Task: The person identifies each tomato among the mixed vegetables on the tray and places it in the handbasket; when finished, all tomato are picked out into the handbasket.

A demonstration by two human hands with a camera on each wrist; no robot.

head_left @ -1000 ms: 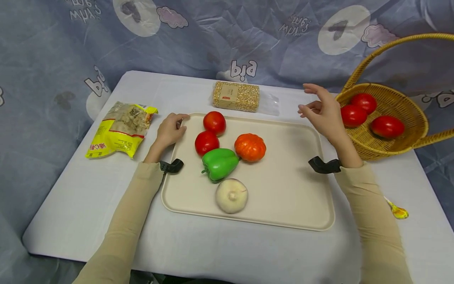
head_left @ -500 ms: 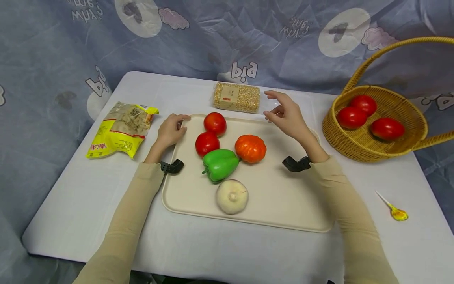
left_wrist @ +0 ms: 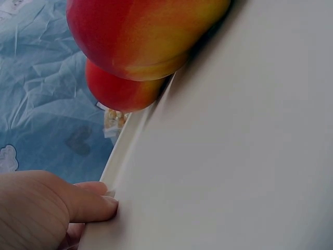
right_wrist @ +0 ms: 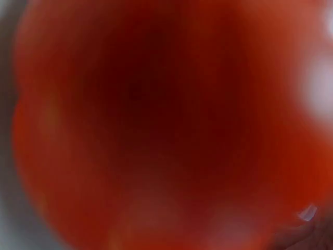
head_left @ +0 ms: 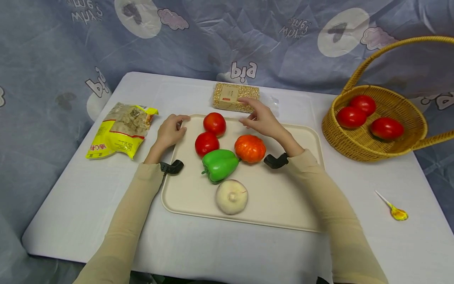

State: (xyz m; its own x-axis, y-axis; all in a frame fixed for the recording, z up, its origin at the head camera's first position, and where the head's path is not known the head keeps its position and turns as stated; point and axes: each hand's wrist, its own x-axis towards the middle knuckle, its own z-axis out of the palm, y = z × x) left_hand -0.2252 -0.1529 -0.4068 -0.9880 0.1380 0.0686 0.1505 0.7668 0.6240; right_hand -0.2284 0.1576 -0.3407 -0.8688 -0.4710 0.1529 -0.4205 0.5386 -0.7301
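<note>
I see left hand [head_left: 170,132] pinching beige tray [head_left: 283,189] at its far-left corner, right hand [head_left: 262,118] loosely spread over the tray's far side, and two red tomatoes [head_left: 207,143], orange pumpkin [head_left: 250,148] and green bell pepper [head_left: 220,165] on the tray, yellow wicker basket [head_left: 340,142] off its right side.

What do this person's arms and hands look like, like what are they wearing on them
The left sleeve and right sleeve are plain tan fabric, reaching to the wrists. A bent black piece juts out by each cuff. The left hand and right hand are ungloved.
</note>
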